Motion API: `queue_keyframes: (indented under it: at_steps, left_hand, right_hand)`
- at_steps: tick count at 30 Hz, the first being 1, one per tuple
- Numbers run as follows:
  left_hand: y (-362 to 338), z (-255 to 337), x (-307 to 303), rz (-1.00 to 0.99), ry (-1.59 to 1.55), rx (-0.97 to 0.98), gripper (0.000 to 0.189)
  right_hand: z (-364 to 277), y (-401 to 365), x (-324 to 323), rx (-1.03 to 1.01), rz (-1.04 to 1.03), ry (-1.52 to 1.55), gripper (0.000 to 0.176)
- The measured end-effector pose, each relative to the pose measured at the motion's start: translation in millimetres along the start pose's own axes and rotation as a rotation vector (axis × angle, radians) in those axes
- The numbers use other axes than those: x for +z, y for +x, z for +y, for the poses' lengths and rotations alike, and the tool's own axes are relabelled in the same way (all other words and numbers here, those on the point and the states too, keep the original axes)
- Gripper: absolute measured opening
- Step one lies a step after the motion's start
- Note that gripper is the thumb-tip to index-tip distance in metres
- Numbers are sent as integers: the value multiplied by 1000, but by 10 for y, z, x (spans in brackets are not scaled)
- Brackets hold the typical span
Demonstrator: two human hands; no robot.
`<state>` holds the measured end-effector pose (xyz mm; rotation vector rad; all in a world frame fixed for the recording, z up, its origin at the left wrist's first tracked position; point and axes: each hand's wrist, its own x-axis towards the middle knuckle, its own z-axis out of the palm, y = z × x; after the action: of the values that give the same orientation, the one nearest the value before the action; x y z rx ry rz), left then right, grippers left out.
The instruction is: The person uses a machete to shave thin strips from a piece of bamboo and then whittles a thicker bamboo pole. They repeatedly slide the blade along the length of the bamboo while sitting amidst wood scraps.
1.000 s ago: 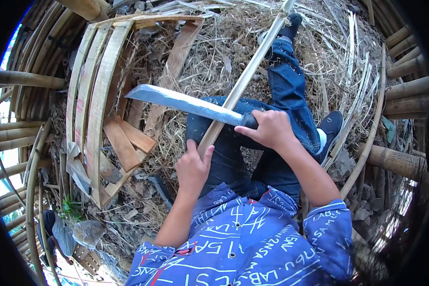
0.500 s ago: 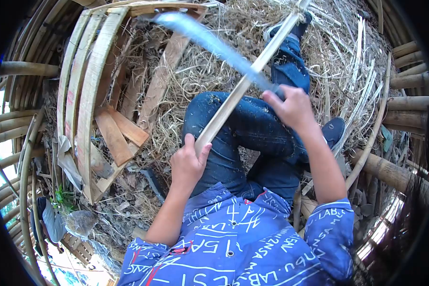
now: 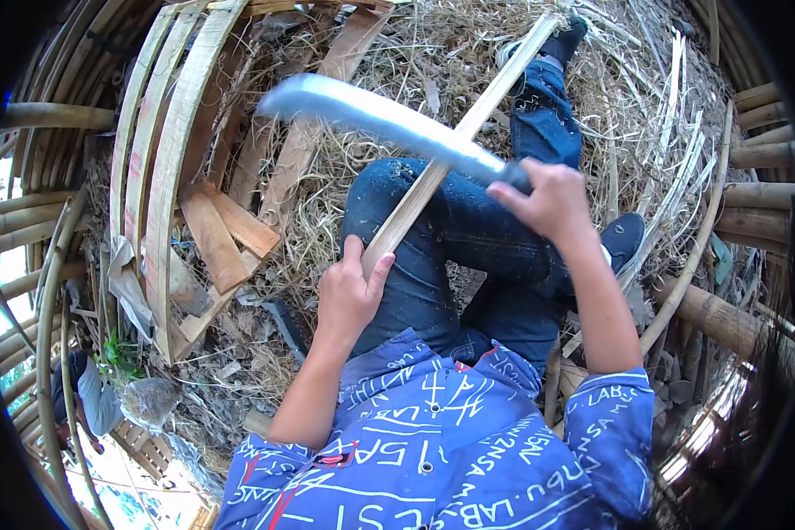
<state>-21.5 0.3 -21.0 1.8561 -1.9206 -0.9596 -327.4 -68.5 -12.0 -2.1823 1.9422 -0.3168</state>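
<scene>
My left hand [image 3: 349, 291] is closed round the near end of a long pale bamboo strip [image 3: 406, 212]. The strip slants up and away across my bent knee, its far end by my outstretched foot. In my right hand [image 3: 552, 201] is the dark handle of a machete [image 3: 362, 117]. Its broad, slightly curved blade points left and crosses over the strip around the strip's middle; motion blurs the blade a little.
On the left stands a curved wooden slat frame [image 3: 177, 150], with short boards [image 3: 212, 234] beside it. Shavings [image 3: 327, 177] cover the ground, and thin split strips [image 3: 676, 177] lie to the right. Bamboo poles [image 3: 733, 322] enclose both sides. Another dark curved tool [image 3: 284, 331] lies near my left forearm.
The machete has swung slightly lower and toward me along the bamboo strip, its tip shifting left and down. My left hand keeps its hold at the near end.
</scene>
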Motion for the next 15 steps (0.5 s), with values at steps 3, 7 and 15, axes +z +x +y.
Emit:
queue_keyframes:
  at_steps: [3, 7, 15]
  left_hand:
    - [-23, -24, -15, -16, 7, 6, 45]
    - [10, 32, -22, -22, 39, 13, 46]
    - [-26, -42, 43, 5, 132, 29, 46]
  right_hand:
    - [412, 185, -160, 342, 18, 144, 68]
    - [680, 244, -241, 438, 5, 128, 71]
    - [-496, -152, -5, 20, -257, 100, 69]
